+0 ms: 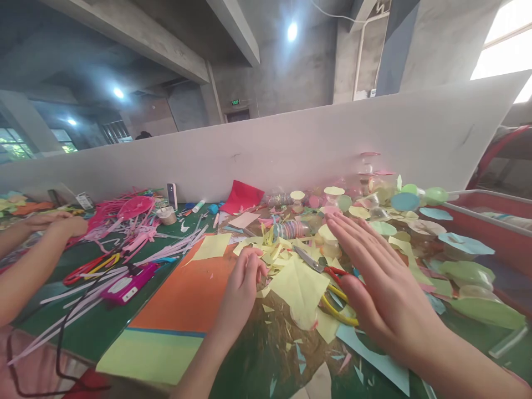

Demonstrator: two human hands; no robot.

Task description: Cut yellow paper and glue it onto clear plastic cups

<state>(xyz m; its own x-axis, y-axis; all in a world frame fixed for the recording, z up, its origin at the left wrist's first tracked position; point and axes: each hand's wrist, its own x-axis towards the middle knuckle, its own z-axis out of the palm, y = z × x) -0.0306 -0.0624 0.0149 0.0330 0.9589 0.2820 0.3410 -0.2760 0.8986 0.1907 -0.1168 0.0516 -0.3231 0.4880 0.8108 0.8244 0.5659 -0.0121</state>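
Head view: the yellow paper (299,285) lies just in front of the scissors (318,267); to their right the right hand (376,271), flattened out, grips nothing visible; to their left the left hand (245,277) curls, contents unclear. Handling looks safest clear of the blade (305,256).

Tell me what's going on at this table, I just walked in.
A person's left hand is half curled beside yellow paper; whether it grips anything is unclear. The right hand, fingers outstretched, partly hides the scissors from view. Scraps are scattered around. To the left, a co-worker's hands are close to pink strips, but what they hold can't be made out.
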